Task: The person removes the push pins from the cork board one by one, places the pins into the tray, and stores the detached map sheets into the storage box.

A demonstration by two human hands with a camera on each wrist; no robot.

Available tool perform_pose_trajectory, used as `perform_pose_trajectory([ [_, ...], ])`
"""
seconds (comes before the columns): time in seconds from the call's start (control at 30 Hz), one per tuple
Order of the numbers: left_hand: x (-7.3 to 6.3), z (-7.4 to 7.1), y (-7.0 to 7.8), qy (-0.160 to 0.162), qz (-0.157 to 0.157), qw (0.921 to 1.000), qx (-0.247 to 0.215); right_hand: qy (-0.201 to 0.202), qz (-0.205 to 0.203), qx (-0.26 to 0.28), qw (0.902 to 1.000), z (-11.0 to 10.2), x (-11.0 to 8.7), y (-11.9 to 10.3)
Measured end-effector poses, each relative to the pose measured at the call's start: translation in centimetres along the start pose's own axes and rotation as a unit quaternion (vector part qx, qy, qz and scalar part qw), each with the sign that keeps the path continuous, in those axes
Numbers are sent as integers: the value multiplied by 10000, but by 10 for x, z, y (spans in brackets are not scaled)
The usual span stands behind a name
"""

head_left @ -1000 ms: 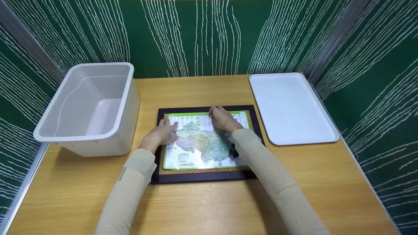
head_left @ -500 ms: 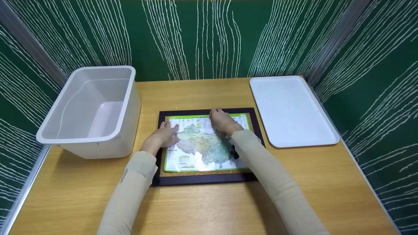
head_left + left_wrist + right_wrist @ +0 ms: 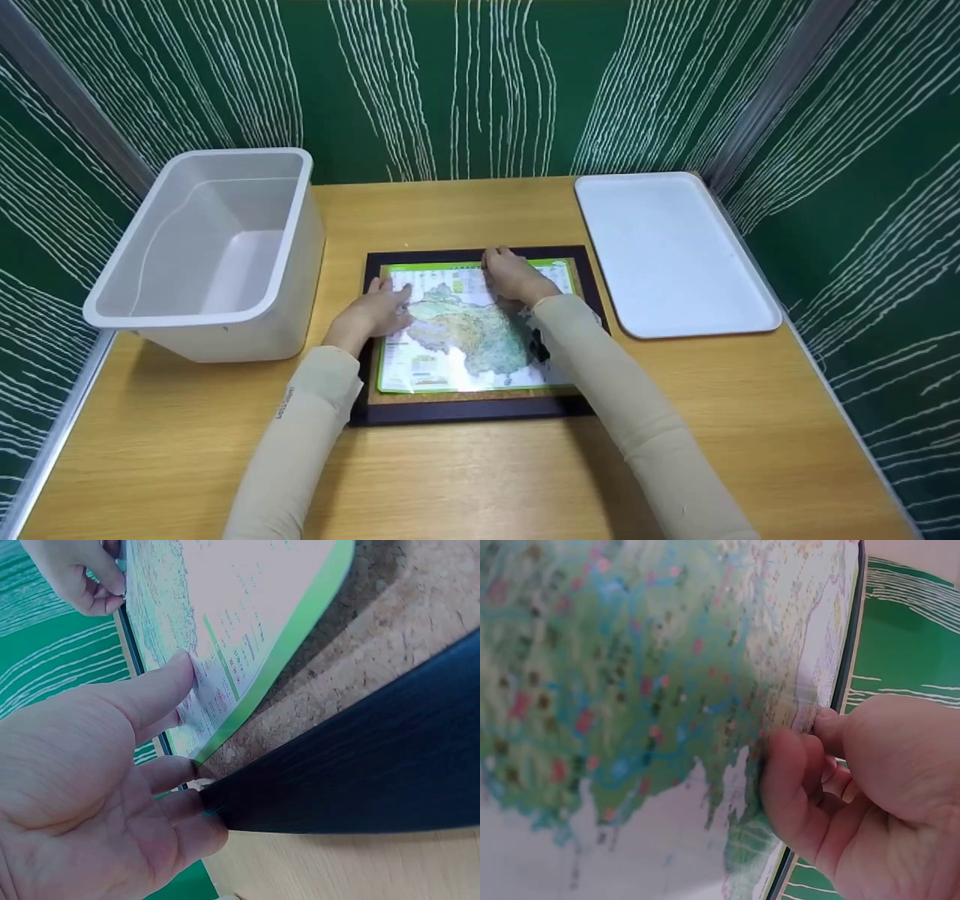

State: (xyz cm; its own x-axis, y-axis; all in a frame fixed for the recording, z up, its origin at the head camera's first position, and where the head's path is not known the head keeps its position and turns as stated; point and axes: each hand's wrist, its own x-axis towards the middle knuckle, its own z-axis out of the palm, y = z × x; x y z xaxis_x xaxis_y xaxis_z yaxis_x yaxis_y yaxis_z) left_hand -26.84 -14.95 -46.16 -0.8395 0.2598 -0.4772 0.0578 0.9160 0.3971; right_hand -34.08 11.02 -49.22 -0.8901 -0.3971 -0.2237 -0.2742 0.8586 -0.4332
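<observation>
A laminated map [image 3: 465, 330] with a green border lies on a cork board [image 3: 472, 397] in a dark frame [image 3: 465, 411] on the table. My left hand [image 3: 375, 311] lies over the map's left side. Its thumb [image 3: 176, 679] rests on the map, while its other fingers extend to the frame's edge in the left wrist view. At the map's top edge is my right hand [image 3: 516, 277], thumb and index finger brought together. Those curled fingertips [image 3: 784, 757] hide whatever small thing they pinch there. Under the right forearm, a small black mark shows on the map.
A deep white plastic bin [image 3: 202, 232] stands on the left of the wooden table [image 3: 442, 480]. To the right lies a flat white tray [image 3: 675, 255]. Green panels [image 3: 495, 90] with white wavy lines enclose the back and sides.
Both hands keep their places on the map and its top edge. The head view has tilted slightly, shifting the whole scene a little down.
</observation>
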Motion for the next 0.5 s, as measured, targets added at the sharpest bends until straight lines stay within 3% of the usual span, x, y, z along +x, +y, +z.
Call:
perform_pose_trajectory([
  [0.4, 0, 1, -1, -30, -21, 10000, -75, 76, 36, -170, 9998, 4, 1, 1],
  [0.5, 0, 1, -1, -21, -42, 9999, -105, 9, 215, 522, 9984, 4, -1, 2],
])
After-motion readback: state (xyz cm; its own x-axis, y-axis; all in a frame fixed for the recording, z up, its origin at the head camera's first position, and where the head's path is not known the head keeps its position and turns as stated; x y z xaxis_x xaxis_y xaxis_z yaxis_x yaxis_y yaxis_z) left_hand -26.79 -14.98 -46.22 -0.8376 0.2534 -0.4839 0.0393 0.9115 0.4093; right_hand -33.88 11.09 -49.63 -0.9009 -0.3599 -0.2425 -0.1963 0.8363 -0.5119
